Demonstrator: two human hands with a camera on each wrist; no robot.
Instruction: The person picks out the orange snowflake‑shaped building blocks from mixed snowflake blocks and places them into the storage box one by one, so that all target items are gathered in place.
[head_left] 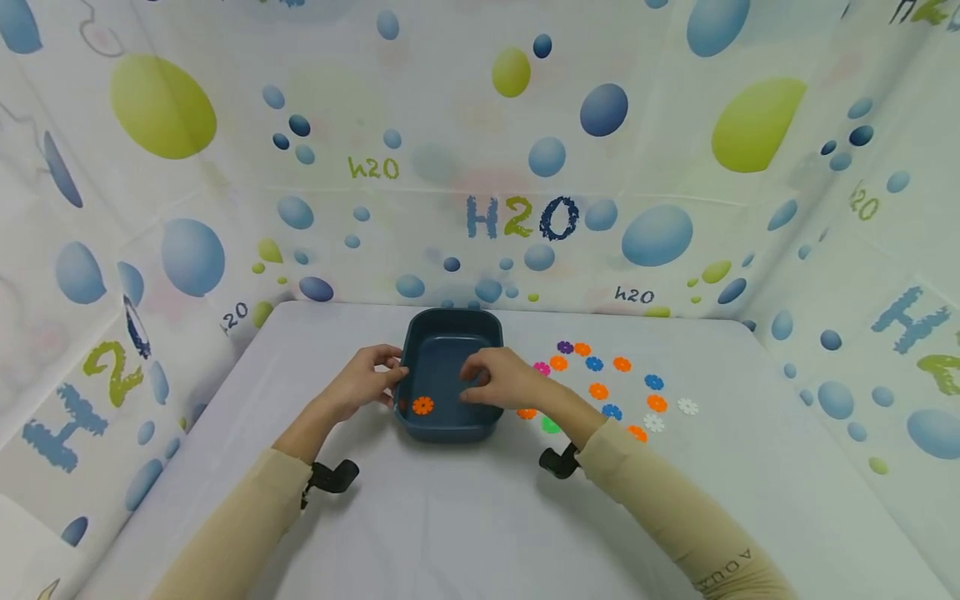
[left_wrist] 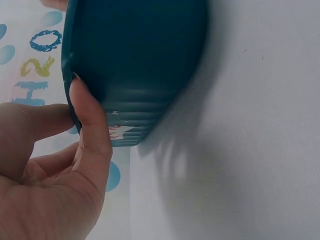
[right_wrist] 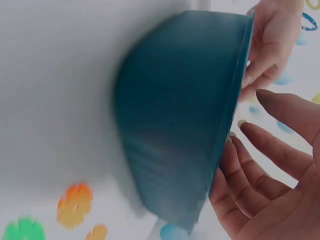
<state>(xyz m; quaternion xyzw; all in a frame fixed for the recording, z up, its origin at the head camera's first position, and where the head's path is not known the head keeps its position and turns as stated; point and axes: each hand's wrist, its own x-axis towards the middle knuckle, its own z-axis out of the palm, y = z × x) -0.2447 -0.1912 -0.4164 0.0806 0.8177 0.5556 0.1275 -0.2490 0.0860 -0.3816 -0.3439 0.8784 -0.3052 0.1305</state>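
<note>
White curtain point(head_left: 450, 117) with blue and green blobs surrounds a pale table point(head_left: 450, 525). On it stands a blue tub point(head_left: 450, 435), one orange flower point(head_left: 423, 406) lying flat inside, near the left wall. Loose flowers point(head_left: 597, 391) in several colours lie to its right, a few partly hidden by the right arm.

The left hand point(head_left: 366, 382) pinches the tub's left rim. The right hand point(head_left: 498, 379) is over the right side; its thumb and forefinger stand apart with nothing visible between them, and whether the other fingers touch the rim I cannot tell.

If the left hand lifted or pulled, the tub could tip and its flower slide. A low sweep of the right forearm or its black mount point(head_left: 558, 462) might scatter loose flowers. White flowers point(head_left: 687, 406), faint against the table, would be easiest to overlook.
</note>
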